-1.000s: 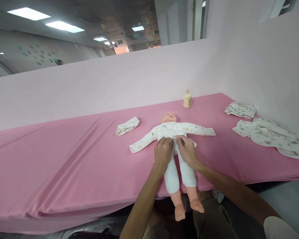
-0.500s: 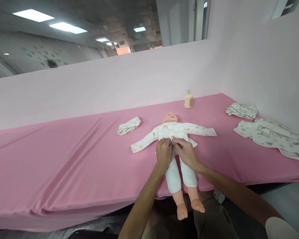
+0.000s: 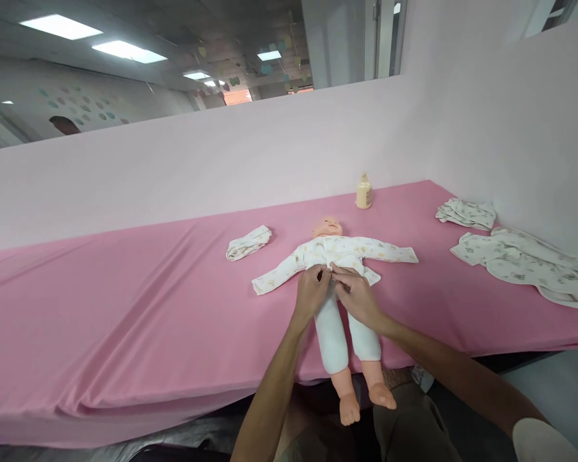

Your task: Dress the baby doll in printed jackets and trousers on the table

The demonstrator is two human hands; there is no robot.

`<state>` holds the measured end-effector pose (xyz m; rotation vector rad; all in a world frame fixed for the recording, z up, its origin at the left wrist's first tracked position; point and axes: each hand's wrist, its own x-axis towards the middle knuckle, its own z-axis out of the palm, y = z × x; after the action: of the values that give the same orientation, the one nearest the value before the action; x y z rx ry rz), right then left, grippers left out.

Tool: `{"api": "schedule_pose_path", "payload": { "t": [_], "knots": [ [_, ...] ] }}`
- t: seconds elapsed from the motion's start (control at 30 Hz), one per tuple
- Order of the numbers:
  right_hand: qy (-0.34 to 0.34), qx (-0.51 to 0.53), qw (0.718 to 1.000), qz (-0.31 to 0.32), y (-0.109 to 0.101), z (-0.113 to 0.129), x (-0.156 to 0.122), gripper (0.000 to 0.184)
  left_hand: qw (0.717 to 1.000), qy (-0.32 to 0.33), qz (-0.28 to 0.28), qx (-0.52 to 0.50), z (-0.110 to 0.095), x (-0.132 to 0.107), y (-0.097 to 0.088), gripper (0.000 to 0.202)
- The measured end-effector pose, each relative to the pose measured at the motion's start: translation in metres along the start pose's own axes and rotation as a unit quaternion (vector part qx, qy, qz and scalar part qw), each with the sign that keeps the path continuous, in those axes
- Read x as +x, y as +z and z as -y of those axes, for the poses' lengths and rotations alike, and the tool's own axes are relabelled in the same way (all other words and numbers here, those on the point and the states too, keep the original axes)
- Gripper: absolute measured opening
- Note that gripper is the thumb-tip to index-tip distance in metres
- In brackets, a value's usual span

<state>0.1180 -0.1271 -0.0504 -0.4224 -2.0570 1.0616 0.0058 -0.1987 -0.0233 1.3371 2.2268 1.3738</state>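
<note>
A baby doll lies on its back, its feet hanging past the near edge of the pink-covered table. It wears a white patterned baby shirt with both sleeves spread out sideways. My left hand and my right hand meet at the shirt's lower front, over the doll's belly. Fingertips of both hands pinch the shirt's front edge close together. Whether a snap or a tie sits between them is hidden by the fingers.
A folded white cloth lies left of the doll's head. Behind, near the wall, stands a cream pump bottle. To the right are a folded patterned cloth and a spread patterned garment. A mirror spans the wall above.
Both hands stay at the shirt front, their fingers shifting slightly. The left hand has moved a little to the left, and the doll's leg on that side has shifted slightly left.
</note>
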Motion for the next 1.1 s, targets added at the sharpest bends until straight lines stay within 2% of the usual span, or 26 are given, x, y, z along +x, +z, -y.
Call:
{"api": "schedule_pose_path", "payload": {
  "t": [0.13,0.3,0.43,0.6,0.73,0.83,0.93,1.03,1.1],
  "knots": [
    [0.001,-0.044,0.998,-0.041,0.001,-0.002,-0.001,0.043,1.000,-0.008,-0.008,-0.003,0.000,0.000,0.003,0.026],
    [-0.078,-0.109,0.989,-0.056,0.001,-0.007,-0.001,0.036,0.997,-0.041,0.003,-0.069,-0.001,0.001,0.001,0.024],
    [-0.092,-0.123,0.986,-0.064,0.002,-0.011,0.000,0.030,0.993,-0.062,-0.002,-0.100,0.000,0.003,0.000,0.023],
    [-0.074,-0.148,0.984,-0.068,0.003,-0.014,0.000,0.024,0.997,-0.039,-0.003,-0.066,-0.002,0.001,0.000,0.022],
    [-0.057,-0.201,0.976,-0.064,-0.003,-0.016,-0.003,0.017,1.000,0.016,0.008,0.003,0.008,-0.009,-0.005,0.025],
    [-0.054,-0.221,0.972,-0.057,-0.013,-0.019,-0.009,0.016,0.996,0.061,-0.009,0.063,0.026,-0.019,-0.017,0.033],
    [-0.055,-0.207,0.975,-0.065,-0.023,-0.021,-0.021,0.015,0.993,0.030,-0.034,0.110,0.044,-0.026,-0.040,0.029],
    [-0.064,-0.174,0.980,-0.068,-0.033,-0.024,-0.039,0.017,0.993,-0.015,0.025,0.113,0.057,-0.024,-0.072,0.031],
    [-0.073,-0.157,0.983,-0.056,-0.040,-0.026,-0.053,0.019,0.994,-0.036,0.056,0.090,0.067,-0.013,-0.095,0.033]
  ]
}}
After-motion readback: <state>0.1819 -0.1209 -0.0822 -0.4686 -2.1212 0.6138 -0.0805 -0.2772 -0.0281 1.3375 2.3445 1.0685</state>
